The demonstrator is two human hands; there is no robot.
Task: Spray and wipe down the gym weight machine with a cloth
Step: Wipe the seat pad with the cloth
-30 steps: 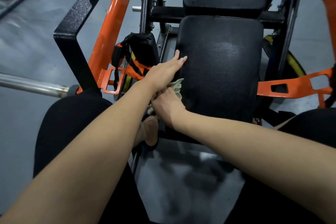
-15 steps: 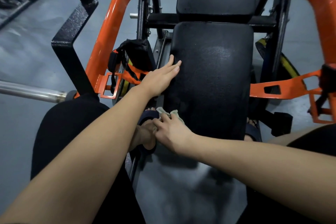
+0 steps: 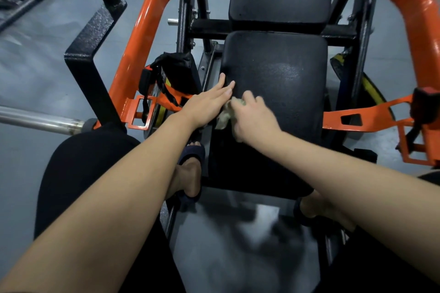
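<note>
While the left hand (image 3: 204, 104) lies flat, fingers straight, on the nine-o'clock edge of the pad (image 3: 281, 74), the right hand (image 3: 254, 119), blurred, curls round a pale cloth (image 3: 225, 114) and presses it to the pad. The cloth sits between both hands. An orange frame (image 3: 147, 38) arches over at twelve o'clock.

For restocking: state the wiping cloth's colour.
The cloth is pale greenish-beige; best seen in the head view.

Dim, cool overhead light glares off the seat pad (image 3: 283, 74); the right hand (image 3: 256, 119) is motion-blurred, and the frame edges bow.
</note>
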